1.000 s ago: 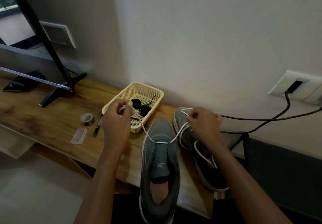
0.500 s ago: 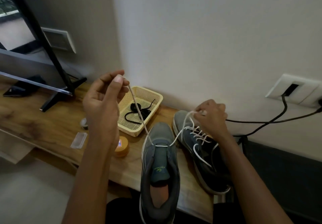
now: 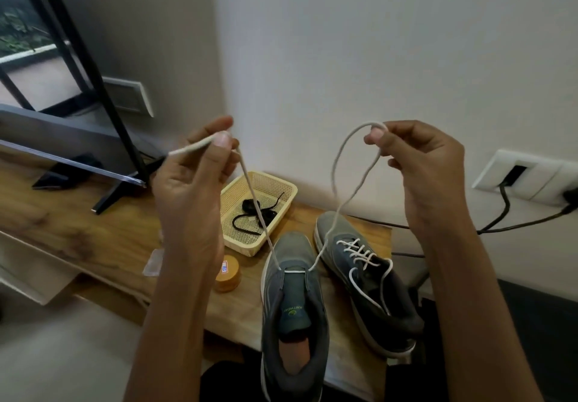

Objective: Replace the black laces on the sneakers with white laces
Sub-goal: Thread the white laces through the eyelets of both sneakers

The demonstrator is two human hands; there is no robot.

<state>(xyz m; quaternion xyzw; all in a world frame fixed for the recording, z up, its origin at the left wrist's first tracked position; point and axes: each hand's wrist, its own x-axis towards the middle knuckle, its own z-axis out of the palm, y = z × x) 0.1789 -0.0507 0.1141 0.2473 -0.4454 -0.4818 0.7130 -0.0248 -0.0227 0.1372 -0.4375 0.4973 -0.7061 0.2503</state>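
A grey sneaker (image 3: 292, 304) lies on the wooden table (image 3: 93, 232) with its heel toward me. A white lace (image 3: 259, 214) crosses its lowest eyelets and rises in two strands. My left hand (image 3: 194, 176) pinches the left strand high above the table, the tip poking out to the left. My right hand (image 3: 416, 164) pinches the right strand, which curves in a loop. A second grey sneaker (image 3: 369, 279) to the right is laced in white. Black laces (image 3: 253, 214) lie in the yellow basket (image 3: 284, 189).
A small orange round tin (image 3: 227, 276) stands left of the near sneaker. A TV on a black stand (image 3: 119, 182) fills the table's left. Black cables (image 3: 506, 214) run from a wall socket at the right. A clear plastic packet (image 3: 153, 262) lies behind my left arm.
Both hands have risen from the sneakers, drawing the two white lace ends up and taut. The right hand left the far sneaker and now holds a looped strand.
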